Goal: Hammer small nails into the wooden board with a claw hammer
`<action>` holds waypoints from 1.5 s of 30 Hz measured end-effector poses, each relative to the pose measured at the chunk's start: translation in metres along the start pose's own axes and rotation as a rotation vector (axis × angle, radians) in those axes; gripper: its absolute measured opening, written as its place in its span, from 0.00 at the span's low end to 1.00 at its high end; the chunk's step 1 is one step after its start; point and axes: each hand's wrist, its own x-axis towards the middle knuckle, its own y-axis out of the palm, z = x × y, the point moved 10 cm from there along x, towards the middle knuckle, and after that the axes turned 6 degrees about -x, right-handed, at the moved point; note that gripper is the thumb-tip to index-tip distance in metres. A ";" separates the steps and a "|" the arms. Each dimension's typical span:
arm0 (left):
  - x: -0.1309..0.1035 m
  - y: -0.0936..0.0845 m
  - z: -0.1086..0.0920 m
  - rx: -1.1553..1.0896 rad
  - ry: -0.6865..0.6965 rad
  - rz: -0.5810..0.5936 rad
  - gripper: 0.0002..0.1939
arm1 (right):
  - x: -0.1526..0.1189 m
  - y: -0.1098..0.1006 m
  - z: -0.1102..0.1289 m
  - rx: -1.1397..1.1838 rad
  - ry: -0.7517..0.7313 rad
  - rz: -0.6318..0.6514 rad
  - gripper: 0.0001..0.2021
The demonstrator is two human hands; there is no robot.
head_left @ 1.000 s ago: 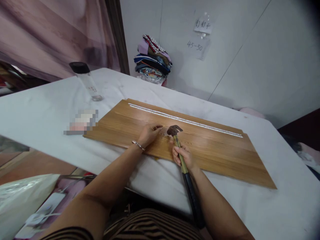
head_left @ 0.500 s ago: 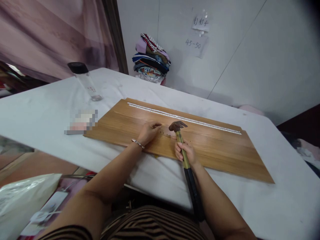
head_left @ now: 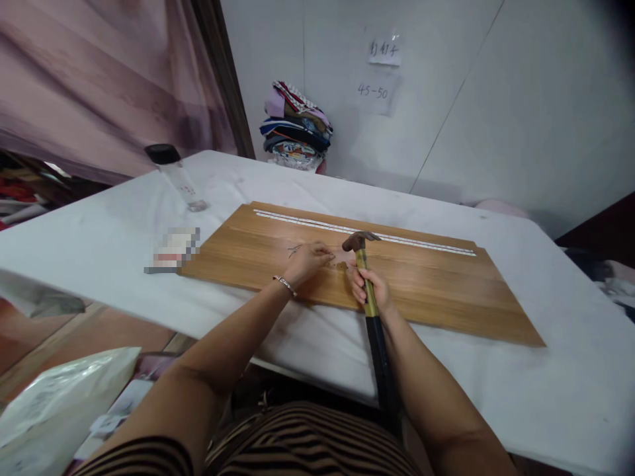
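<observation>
A wooden board [head_left: 446, 291] lies on the white-covered table, with two pale strips [head_left: 421, 245] along its far side. My right hand [head_left: 370, 285] is wrapped round the hammer [head_left: 370, 297] at its yellow upper handle; the rusty claw head points up and away over the board. Just left of the hammer head, my left hand [head_left: 313, 260] rests low over the board with fingertips pinched together. Whatever is between them is too small to make out. A few thin nails [head_left: 294, 250] lie beside this hand, and small dark specks show near its fingertips.
A clear bottle with a black lid [head_left: 181, 180] and a blurred-out box [head_left: 173, 250] are on the table [head_left: 223, 172] at the left. Folded clothes [head_left: 297, 129] are stacked at the far edge by the wall. A plastic bag [head_left: 69, 396] is at lower left.
The view has shifted slightly. My left hand has moved a little right along the board, and nails now show beside it. The hammer stays in my right hand, its head slightly farther away.
</observation>
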 end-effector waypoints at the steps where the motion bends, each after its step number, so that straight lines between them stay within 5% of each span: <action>1: 0.000 0.003 -0.001 0.011 0.009 -0.006 0.08 | 0.000 0.000 -0.001 -0.005 0.003 -0.002 0.15; 24: -0.004 0.016 0.001 0.162 0.085 -0.017 0.03 | 0.001 -0.001 -0.012 -0.031 0.056 -0.034 0.17; 34: -0.007 0.025 -0.006 0.366 0.133 0.010 0.06 | -0.004 0.009 -0.007 -0.023 0.048 -0.012 0.15; 45: -0.007 0.026 0.000 0.334 0.115 0.022 0.06 | -0.009 0.022 -0.015 -0.135 0.106 0.029 0.17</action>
